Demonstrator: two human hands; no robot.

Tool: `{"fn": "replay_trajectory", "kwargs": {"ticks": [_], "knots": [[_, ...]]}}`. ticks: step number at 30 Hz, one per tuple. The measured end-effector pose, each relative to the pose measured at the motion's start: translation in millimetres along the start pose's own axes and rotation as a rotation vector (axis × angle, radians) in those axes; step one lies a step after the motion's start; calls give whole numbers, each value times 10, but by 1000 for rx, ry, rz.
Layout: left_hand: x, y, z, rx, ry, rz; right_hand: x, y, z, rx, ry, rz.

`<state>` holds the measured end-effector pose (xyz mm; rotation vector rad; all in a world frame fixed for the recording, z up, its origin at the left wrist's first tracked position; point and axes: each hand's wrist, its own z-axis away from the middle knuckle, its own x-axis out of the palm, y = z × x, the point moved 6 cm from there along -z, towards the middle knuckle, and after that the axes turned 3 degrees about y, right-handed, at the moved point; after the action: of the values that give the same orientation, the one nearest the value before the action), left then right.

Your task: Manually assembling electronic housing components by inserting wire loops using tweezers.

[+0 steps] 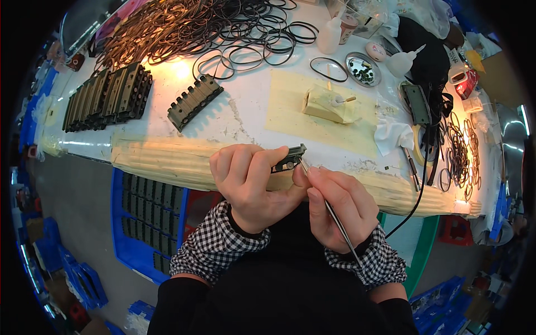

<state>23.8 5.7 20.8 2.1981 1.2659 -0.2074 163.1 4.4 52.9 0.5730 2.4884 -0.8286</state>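
Dark green part [290,154], partly hidden

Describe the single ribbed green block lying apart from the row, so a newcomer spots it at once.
On the white worktable, find the packed row of olive-green ribbed blocks at the left. Just right of that row, beyond the left hand, lies the lone ribbed block, set at a slant. Unlike the row's blocks, it has no other block against it.

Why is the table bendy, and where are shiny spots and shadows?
Head view: the fisheye lens bends the padded table edge; head view: warm glare whitens the tabletop below the dark loops; head view: the separate notched block casts a bumpy shadow.
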Motion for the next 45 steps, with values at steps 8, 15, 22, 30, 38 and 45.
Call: {"fn": "replay_trajectory", "kwargs": {"ticks": [8, 15, 22, 30, 38, 45], "knots": [[22, -29, 46, 3, -33, -18, 39, 80, 6, -53, -42, -85], [20, 6, -24, 40, -94, -49, -61, 237, -61, 176, -81, -255], [11, 59, -82, 74, -136, -89, -67, 275, -115, 186, -110, -333], [52, 65, -74, 94, -201, -45, -56, 295, -130, 197, -201, -357], [67, 43, -52, 65, -253, -38, -23, 323, -192, 117, -286, -431], [71, 47, -39, 66, -242, -60, -27, 373, -170, 315, -291, -439]]}}
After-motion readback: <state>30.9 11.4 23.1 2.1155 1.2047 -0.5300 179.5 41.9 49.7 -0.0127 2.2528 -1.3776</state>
